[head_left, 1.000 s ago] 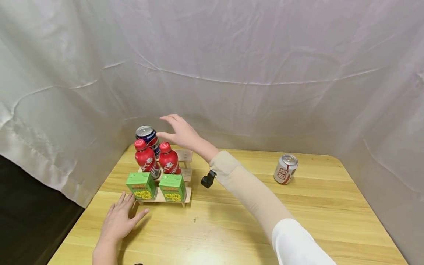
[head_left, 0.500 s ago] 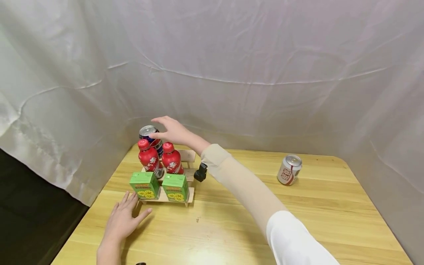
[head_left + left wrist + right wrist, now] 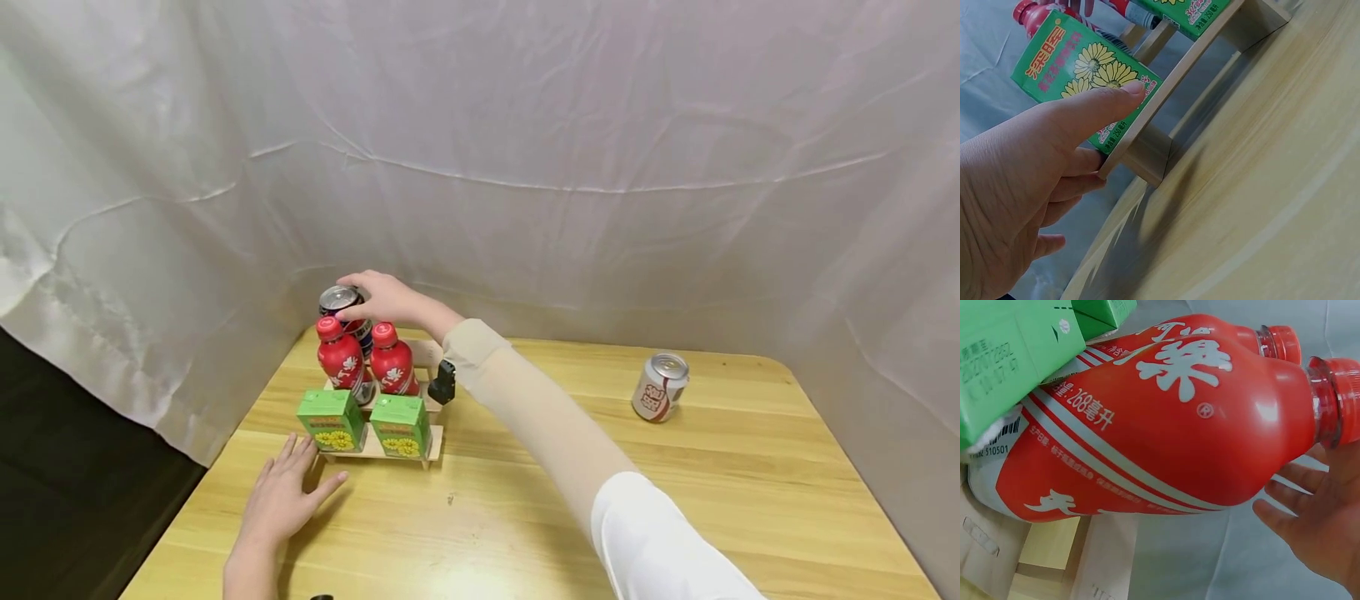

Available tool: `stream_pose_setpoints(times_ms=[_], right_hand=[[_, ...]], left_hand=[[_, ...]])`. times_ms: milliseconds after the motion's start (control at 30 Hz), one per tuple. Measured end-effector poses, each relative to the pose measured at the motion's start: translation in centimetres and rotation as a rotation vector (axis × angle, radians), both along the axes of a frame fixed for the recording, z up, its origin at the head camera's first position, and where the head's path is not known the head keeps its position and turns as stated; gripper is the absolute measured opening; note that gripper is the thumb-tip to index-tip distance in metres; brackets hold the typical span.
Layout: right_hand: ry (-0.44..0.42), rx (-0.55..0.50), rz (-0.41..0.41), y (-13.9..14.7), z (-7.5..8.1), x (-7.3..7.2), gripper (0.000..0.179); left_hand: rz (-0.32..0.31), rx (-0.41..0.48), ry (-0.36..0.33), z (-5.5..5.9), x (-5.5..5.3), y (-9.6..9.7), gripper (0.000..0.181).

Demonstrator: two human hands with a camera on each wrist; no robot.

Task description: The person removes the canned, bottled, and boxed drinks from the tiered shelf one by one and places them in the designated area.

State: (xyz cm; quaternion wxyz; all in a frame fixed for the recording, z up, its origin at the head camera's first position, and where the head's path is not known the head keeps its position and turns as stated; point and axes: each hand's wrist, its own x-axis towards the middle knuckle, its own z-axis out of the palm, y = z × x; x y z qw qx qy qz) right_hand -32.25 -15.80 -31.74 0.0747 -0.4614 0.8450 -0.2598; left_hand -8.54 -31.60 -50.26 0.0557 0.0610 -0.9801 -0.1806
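Note:
On a small stepped wooden rack [image 3: 375, 450] stand two green flower-printed drink cartons, the left one [image 3: 330, 421] and the right one [image 3: 401, 427]. Two red bottles, left [image 3: 342, 362] and right [image 3: 393, 364], stand on the middle step. A dark blue and red can [image 3: 339, 297] is on the top step, partly hidden. My right hand [image 3: 386, 300] spreads its thumb and fingers about the can's upper right side; the right wrist view hides the can behind a bottle. My left hand [image 3: 281, 496] lies with fingers extended by the rack's front left corner.
A silver-white can [image 3: 660, 388] stands apart on the right of the wooden table [image 3: 720, 483]. Grey cloth [image 3: 585, 233] hangs behind the table and at its sides. A dark area [image 3: 67, 467] lies beyond the left edge.
My right hand has moved left and closer to the blue can, from beside it to around its upper part. The left hand keeps its place by the rack. The view has shifted slightly.

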Motion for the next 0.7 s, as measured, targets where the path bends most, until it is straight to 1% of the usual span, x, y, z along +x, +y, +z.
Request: stream_pose_setpoints(times_ms=[100, 333, 500, 700], right_hand=[[-0.006, -0.004, 0.026, -0.2, -0.2, -0.2, 0.063], [0.025, -0.001, 0.065, -1.0, -1.0, -1.0, 0.065], [0.012, -0.022, 0.078, -1.0, -1.7, -1.4, 0.071], [0.002, -0.046, 0.093, -0.9, -2.0, -1.5, 0.071]], left_hand=[[0.000, 0.001, 0.000, 0.0, 0.0, -0.1, 0.089], [0.003, 0.003, 0.006, 0.0, 0.1, -0.1, 0.089], [0.005, 0.008, 0.006, 0.0, 0.0, 0.0, 0.089], [0.006, 0.011, 0.004, -0.1, -0.1, 0.0, 0.088]])
